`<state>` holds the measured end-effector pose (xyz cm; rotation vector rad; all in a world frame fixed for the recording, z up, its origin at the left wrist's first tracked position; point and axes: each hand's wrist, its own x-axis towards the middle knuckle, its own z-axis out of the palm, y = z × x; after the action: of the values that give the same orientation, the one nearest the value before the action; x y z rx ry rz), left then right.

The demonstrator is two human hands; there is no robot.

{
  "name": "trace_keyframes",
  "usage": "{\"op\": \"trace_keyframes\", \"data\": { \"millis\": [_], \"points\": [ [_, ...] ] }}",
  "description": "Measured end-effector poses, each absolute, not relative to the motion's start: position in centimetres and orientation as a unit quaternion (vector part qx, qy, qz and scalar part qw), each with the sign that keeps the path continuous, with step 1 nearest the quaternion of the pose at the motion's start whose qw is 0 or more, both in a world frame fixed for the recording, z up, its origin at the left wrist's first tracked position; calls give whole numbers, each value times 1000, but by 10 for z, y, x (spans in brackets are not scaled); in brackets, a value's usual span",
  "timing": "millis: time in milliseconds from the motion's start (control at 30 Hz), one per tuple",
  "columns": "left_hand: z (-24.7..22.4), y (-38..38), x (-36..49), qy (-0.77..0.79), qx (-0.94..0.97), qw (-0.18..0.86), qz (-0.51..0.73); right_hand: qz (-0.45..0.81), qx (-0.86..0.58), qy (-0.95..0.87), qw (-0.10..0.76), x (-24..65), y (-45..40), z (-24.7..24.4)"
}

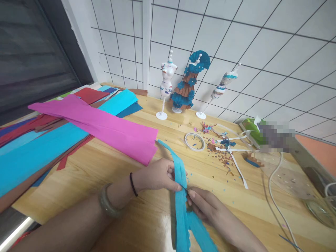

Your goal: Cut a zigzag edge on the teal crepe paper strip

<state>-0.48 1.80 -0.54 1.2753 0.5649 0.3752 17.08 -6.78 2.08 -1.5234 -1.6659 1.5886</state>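
A long teal crepe paper strip (pixel 180 213) hangs over the wooden table (pixel 141 210), its upper end curving toward a pink paper sheet (pixel 115 129). My left hand (pixel 161 175) pinches the strip from its left side, thumb across the front and fingers partly behind it. At the strip's right edge, my right hand (pixel 204 203) is closed on the teal paper, thumb and forefinger together close to my left thumb. Below my right hand a second teal length (pixel 201 232) slants down to the right.
Stacked colored paper (pixel 47 145) covers the left side. Two bare mannequins (pixel 166 78) and a dressed one (pixel 187 84) stand at the back. A tape roll (pixel 194 141), paper scraps (pixel 225 157), white strips and a white cable (pixel 271 189) lie on the right.
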Motion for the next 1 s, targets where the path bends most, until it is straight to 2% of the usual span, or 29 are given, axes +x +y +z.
{"op": "trace_keyframes", "data": {
  "millis": [467, 767, 1000],
  "points": [
    [-10, 20, -6, 278, 615, 714, 185, 580, -561, -556, 200, 170, -69, 19],
    [-2, 19, -4, 317, 555, 749, 172, 594, -559, -530, 230, 168, -69, 17],
    [-5, 19, -5, 327, 575, 729, 174, 598, -550, -526, 252, 167, -67, 17]
  ]
}}
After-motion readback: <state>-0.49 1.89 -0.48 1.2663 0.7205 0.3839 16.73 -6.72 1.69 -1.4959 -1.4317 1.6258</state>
